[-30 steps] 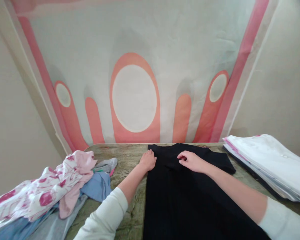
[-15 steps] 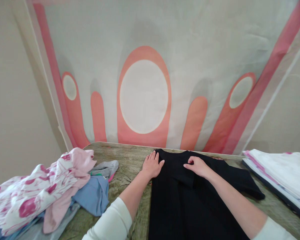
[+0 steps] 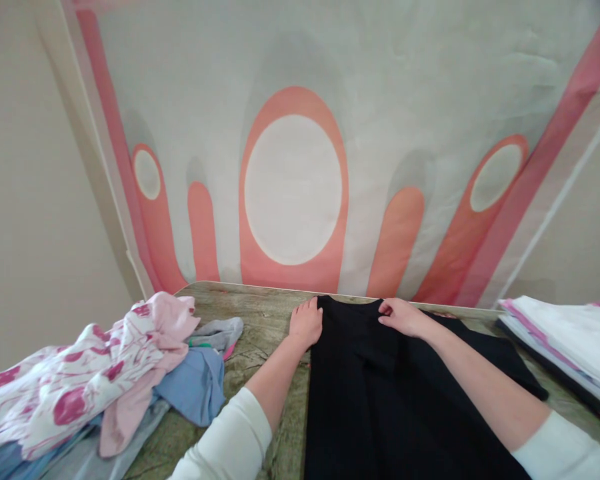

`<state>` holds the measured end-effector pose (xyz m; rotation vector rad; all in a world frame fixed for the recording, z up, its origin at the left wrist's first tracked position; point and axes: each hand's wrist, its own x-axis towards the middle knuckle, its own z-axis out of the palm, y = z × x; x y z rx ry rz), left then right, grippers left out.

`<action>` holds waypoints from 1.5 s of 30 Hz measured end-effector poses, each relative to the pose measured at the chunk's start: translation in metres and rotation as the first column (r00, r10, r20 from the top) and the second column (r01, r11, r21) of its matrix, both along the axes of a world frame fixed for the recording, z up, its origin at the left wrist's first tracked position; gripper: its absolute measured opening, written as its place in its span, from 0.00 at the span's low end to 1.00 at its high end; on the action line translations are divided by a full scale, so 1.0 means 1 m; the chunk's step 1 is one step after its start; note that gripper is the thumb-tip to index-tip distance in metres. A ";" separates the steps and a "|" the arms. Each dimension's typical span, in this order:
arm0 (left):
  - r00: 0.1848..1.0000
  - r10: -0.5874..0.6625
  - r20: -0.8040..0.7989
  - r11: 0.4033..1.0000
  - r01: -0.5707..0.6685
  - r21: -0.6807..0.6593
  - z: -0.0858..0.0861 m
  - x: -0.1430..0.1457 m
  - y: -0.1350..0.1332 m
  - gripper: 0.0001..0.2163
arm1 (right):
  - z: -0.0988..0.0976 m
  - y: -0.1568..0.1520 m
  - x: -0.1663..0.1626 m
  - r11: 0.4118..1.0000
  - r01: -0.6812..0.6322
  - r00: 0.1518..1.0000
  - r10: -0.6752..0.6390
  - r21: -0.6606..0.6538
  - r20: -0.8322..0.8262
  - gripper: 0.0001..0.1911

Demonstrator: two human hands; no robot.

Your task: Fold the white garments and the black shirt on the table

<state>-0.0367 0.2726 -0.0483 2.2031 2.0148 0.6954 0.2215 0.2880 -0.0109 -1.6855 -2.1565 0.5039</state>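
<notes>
A black garment (image 3: 390, 400) lies spread flat on the table (image 3: 250, 320), reaching from the far edge down to the near edge of view. My left hand (image 3: 306, 323) rests on its far left corner, fingers together and curled down onto the cloth. My right hand (image 3: 403, 315) is at the garment's far edge near the middle, fingers bent and pinching the black fabric. Both forearms, in white sleeves, lie over or beside the garment.
A loose heap of clothes (image 3: 95, 373), pink-and-white, light blue and grey, lies on the left of the table. A stack of folded white and dark laundry (image 3: 565, 347) sits at the right. A patterned pink-and-white sheet (image 3: 295, 180) hangs behind the table.
Both hands have slid toward the garment's far edge. The right hand has gone from the folded part near the middle to the top edge, and the sleeve now lies flatter.
</notes>
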 end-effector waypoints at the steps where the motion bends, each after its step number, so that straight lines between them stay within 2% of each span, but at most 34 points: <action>1: 0.999 0.018 0.026 1.000 -0.018 -0.002 0.001 -0.003 0.007 0.18 | 0.003 0.005 -0.009 1.000 -0.010 1.000 0.010 0.013 0.001 0.05; 6: 0.996 -0.003 0.094 1.000 0.005 -0.021 0.007 -0.020 0.049 0.14 | 0.010 0.029 -0.075 0.997 -0.070 0.998 0.069 0.046 0.015 0.04; 9: 0.990 -0.063 0.124 0.998 0.066 -0.019 0.004 -0.028 0.063 0.14 | 0.001 0.036 -0.107 0.996 -0.039 0.999 0.039 0.086 0.007 0.07; 12: 0.981 -0.134 0.139 0.991 0.134 0.010 0.001 -0.034 0.068 0.15 | -0.014 0.035 -0.123 0.986 0.037 0.999 -0.034 0.160 -0.016 0.13; 16: 0.961 -0.240 0.136 0.970 0.234 0.060 0.000 -0.040 0.071 0.13 | -0.031 0.027 -0.125 0.964 0.102 0.994 -0.090 0.247 -0.059 0.13; 20: 0.940 -0.317 0.125 0.947 0.307 0.090 0.003 -0.041 0.078 0.11 | -0.035 0.025 -0.124 0.944 0.107 0.993 -0.084 0.313 -0.086 0.11; 26: 0.937 -0.345 0.060 0.935 0.338 0.110 0.009 -0.042 0.081 0.09 | -0.037 0.027 -0.125 0.933 0.085 0.993 -0.050 0.350 -0.106 0.11; 34: 0.930 -0.344 -0.132 0.931 0.356 0.082 0.033 -0.043 0.084 0.08 | -0.039 0.030 -0.124 0.935 0.092 0.994 -0.065 0.343 -0.089 0.10; 39: 0.933 -0.301 -0.199 0.947 0.317 0.053 0.028 -0.038 0.084 0.07 | -0.041 0.031 -0.125 0.938 0.104 0.994 -0.086 0.330 -0.066 0.11; 45: 0.941 -0.294 -0.165 0.952 0.303 0.031 0.016 -0.036 0.089 0.10 | -0.041 0.030 -0.124 0.941 0.105 0.994 -0.093 0.323 -0.053 0.11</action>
